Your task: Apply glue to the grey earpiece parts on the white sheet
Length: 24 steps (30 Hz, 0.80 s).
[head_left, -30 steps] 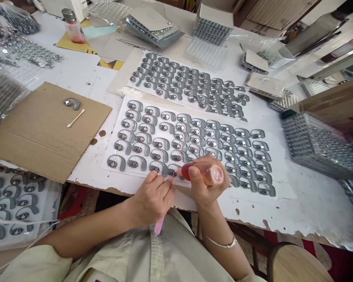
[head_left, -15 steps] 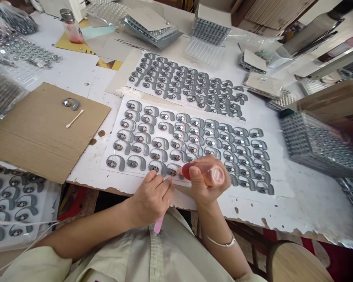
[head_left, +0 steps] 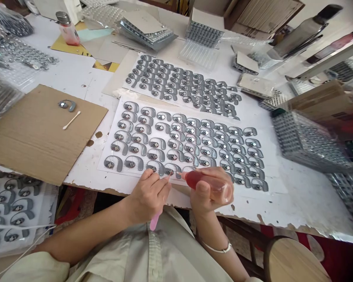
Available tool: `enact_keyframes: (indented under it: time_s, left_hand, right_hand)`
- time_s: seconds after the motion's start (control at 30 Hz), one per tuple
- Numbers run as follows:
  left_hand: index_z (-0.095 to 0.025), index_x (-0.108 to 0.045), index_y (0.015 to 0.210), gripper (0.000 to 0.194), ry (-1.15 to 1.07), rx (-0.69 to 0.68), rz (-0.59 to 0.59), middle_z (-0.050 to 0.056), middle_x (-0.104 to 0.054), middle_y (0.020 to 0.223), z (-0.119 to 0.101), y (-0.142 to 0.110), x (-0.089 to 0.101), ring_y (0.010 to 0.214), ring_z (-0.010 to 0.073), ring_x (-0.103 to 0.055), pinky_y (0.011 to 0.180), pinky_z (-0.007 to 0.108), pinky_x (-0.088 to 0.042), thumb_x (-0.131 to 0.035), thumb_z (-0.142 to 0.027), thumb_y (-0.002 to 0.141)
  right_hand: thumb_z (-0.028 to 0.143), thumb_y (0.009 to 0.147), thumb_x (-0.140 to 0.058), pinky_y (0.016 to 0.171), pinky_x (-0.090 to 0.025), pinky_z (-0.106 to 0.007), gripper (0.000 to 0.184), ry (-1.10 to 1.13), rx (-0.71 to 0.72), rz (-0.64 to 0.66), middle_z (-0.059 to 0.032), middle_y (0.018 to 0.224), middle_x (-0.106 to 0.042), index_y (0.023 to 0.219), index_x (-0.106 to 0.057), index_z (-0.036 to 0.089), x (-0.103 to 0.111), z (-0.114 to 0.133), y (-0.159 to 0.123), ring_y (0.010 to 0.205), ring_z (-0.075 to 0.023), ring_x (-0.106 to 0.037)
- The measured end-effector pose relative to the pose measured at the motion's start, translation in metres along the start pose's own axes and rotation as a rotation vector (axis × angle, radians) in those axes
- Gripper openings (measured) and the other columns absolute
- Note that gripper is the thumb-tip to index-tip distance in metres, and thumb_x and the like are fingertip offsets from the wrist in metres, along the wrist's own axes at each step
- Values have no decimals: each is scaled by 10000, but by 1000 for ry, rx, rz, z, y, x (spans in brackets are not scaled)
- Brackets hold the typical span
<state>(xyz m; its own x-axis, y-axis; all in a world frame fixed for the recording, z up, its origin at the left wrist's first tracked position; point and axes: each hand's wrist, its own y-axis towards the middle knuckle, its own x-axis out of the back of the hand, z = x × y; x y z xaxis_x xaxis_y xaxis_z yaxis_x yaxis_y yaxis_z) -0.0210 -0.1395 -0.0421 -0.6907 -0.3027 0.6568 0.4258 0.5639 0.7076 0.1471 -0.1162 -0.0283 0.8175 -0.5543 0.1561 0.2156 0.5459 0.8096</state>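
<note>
Near the lower centre of the frame, wrapping the right hand's (head_left: 207, 199) fingers around a squeeze bottle (head_left: 204, 186) of reddish liquid and curling the left hand's (head_left: 148, 194) fingers closed over a pink-handled tool (head_left: 155, 221). Pointing the bottle's thin nozzle toward a grey hook-shaped piece (head_left: 169, 171) in the nearest row of the lower sheet (head_left: 108, 150) — not being able to tell about contact. Probably needing a light, even squeeze and a low nozzle, while steadying the tool's fine end close by; risking spill onto neighbouring pieces through pressing hard, or a nudge out of line through dragging.

Working right against the chipped front edge of the tabletop (head_left: 306, 199), so raising rather than sweeping the wrists seeming safer. Having tight room between rows, and facing the upper sheet (head_left: 126, 83) just beyond. Finding wider white surface toward the lower right, short of the clear packs (head_left: 297, 137) at right; meeting cardboard (head_left: 32, 137) with a cotton swab (head_left: 71, 120) at left — leaving less side room there.
</note>
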Motion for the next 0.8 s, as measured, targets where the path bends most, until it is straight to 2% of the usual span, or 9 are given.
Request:
enact_keyframes:
  time_s: [0.3,0.8]
  left_hand:
    - [-95,-626,906,118,-20,2,31,107,-705,876,2,-2,1,651,164,-522,643,351,-395,-532,-45,855]
    - [-79,-628,899,108,-23,3,2,118,-711,878,2,-2,0,637,166,-501,622,341,-382,-553,-40,832]
  right_hand:
    - [372,810,-653,538,-449,-334,190,-52,-39,48,-20,701,-615,846,-603,193,-2,-1,-3,606,-166,-557]
    - [347,796,-668,490,-462,-322,181,-35,-44,82,-20,730,-615,868,-599,197,-3,-5,-8,589,-162,-566]
